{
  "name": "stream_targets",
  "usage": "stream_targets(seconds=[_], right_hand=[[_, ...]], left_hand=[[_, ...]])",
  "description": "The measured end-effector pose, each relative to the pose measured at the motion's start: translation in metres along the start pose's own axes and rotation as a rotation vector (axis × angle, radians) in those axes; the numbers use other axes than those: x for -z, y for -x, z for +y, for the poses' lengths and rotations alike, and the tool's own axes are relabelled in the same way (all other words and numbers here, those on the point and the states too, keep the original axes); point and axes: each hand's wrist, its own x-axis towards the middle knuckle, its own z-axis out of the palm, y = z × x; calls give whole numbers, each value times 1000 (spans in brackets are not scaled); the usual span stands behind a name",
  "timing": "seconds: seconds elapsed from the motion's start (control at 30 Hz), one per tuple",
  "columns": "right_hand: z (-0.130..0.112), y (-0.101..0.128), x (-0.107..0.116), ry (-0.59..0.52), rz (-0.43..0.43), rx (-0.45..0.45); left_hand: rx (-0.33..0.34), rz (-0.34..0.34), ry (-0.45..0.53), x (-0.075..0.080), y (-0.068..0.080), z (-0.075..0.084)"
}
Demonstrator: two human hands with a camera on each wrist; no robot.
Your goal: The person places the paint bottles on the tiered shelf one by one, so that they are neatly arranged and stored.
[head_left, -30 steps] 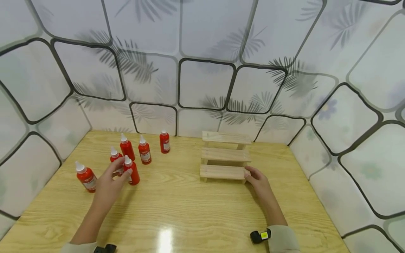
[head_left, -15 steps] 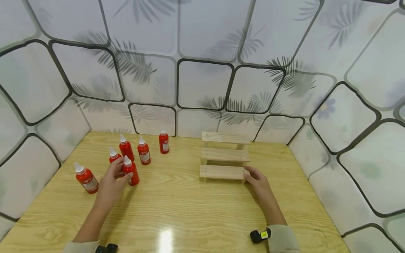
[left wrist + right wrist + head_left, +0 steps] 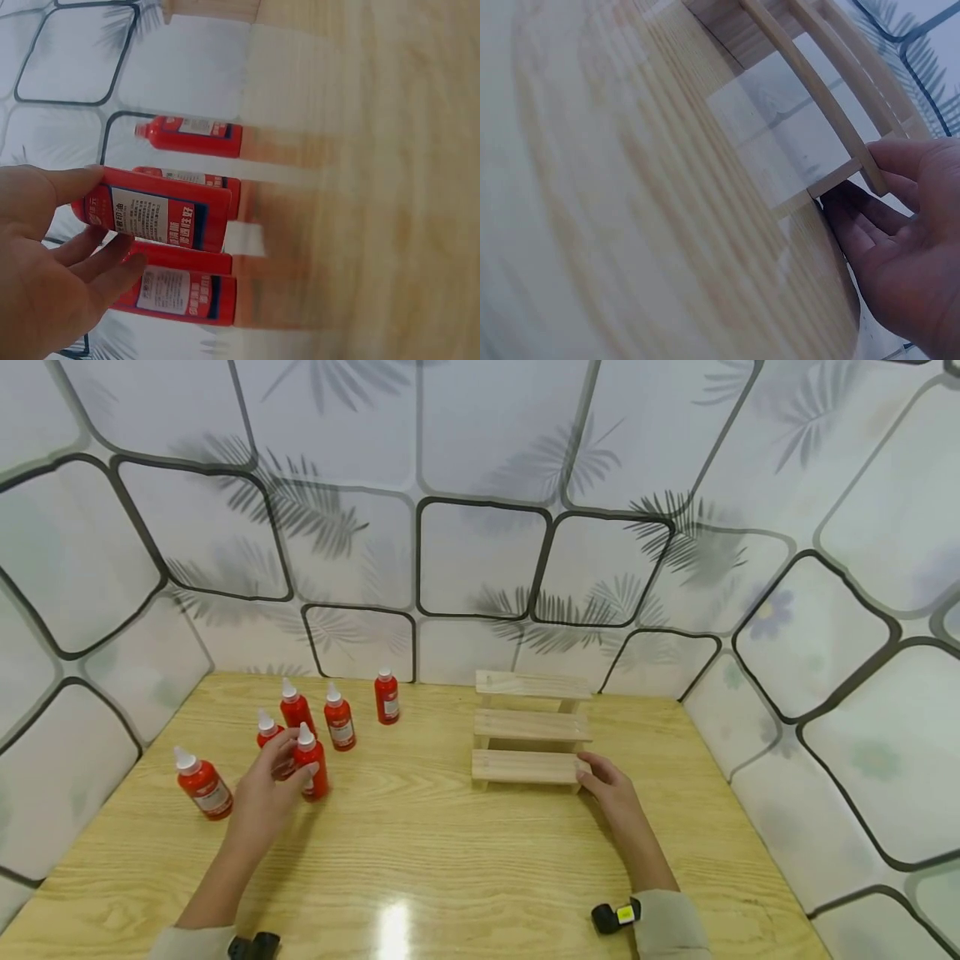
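In the head view, my left hand holds a red squeeze bottle with a white pointed cap between thumb and fingers. The left wrist view shows this bottle held upright off the wooden table, its printed label facing the camera. Other red bottles stand close behind it, one partly hidden by my left fingers. To the right, my right hand grips the right end of the lowest step of a three-step wooden rack. From the right wrist, my thumb lies on that step and my fingers reach beneath it.
One red bottle stands apart to the left of my left hand, and another stands near the back wall. Patterned walls close off the back and both sides of the wooden table.
My left hand has raised the held bottle slightly. The right hand keeps its grip on the rack. The whole head view has shifted a little.
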Motion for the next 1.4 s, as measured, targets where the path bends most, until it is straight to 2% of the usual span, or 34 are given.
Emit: stream_targets(seconds=[0.2, 0.43, 0.63, 1.03, 1.23, 1.4], right_hand=[[-1, 1, 1, 17, 2, -3], [0, 1, 0, 12, -4, 6], [1, 0, 0, 27, -6, 0], [1, 0, -2, 20, 20, -8], [2, -2, -2, 16, 38, 3], [3, -2, -1, 43, 23, -2]], left_hand=[[-30, -35, 85, -12, -12, 12], [-79, -68, 167, -33, -28, 34], [-110, -108, 210, -53, -47, 53], [-225, -118, 335, -97, -95, 101], [-272, -137, 376, -119, -112, 127], [-274, -179, 364, -131, -122, 142]])
